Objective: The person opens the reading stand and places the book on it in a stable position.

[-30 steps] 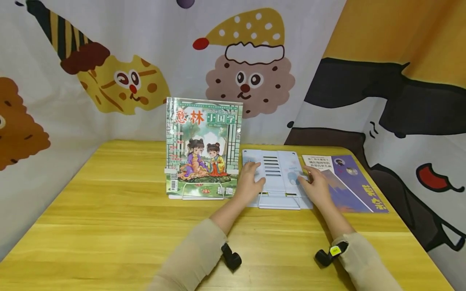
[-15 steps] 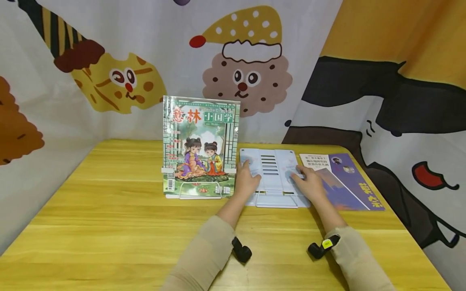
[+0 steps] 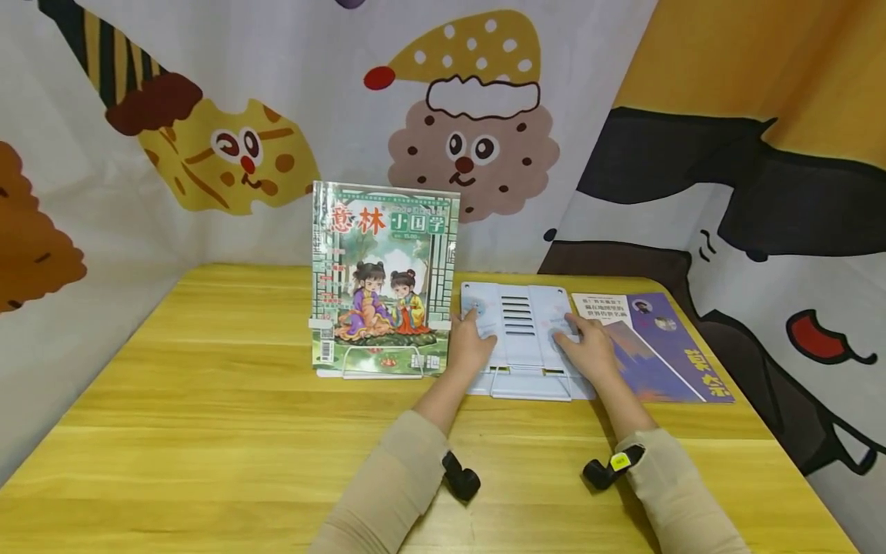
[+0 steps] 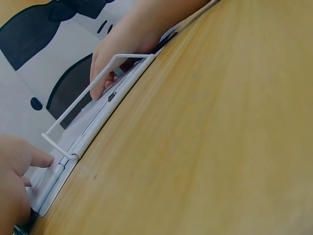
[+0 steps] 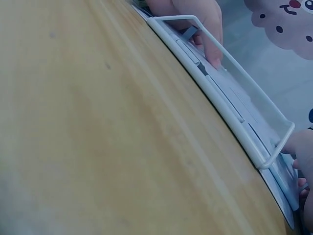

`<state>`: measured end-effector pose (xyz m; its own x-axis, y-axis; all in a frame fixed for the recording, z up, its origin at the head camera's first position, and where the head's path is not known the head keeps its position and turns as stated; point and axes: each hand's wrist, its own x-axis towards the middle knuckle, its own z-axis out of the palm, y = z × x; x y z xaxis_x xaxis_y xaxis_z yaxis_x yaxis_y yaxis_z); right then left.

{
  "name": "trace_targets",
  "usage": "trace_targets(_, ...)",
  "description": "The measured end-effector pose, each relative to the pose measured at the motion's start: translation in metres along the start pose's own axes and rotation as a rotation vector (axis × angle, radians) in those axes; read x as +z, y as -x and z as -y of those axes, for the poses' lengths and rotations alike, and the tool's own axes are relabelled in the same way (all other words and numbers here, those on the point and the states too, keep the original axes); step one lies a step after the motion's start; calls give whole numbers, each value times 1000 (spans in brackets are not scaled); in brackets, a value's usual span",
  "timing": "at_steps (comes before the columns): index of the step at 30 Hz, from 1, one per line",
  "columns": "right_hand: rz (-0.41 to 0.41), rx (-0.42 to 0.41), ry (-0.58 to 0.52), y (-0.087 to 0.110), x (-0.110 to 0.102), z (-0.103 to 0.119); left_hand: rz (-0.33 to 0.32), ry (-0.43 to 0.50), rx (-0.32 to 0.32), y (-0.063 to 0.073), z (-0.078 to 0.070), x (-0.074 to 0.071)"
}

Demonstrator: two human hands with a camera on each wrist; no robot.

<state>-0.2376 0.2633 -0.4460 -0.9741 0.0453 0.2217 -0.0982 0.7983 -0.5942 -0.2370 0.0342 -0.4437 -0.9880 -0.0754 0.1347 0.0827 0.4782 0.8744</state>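
A pale blue-white book stand (image 3: 517, 352) lies folded flat on the table, with a row of slots down its middle. Its wire page holder (image 4: 80, 105) sticks up at the near edge in the left wrist view. My left hand (image 3: 469, 350) grips the stand's left edge, thumb on top. At the right edge my right hand (image 3: 590, 352) holds it the same way, the thumb pressing the top face and the other fingers curled at the side. Just left of my left hand, a green magazine (image 3: 384, 269) stands upright, held by a clear wire rest and white clips.
A purple booklet (image 3: 667, 346) lies flat to the right, close to the right hand. The yellow wood-grain table (image 3: 242, 446) reaches a cartoon-printed curtain (image 3: 263, 46) at the back and right.
Both hands have shifted slightly and settled on the stand's side edges; the left hand's fingers have slid off the top face toward the left edge. The stand has barely moved.
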Motion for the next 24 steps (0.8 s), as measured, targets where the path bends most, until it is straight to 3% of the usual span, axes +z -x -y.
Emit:
trace_targets(3,-7,11,-41,0,0,0,-15,20,-2,1,-1,0)
trace_targets(11,-131,30,-231,2,0,3,-129,63,113,2,-3,2)
trace_targets(18,-270,-43,-337,2,-4,4,-159,139,161,4,-10,2)
trace_targets(24,-337,-101,-423,4,-12,9,-200,181,269,6,-19,-4)
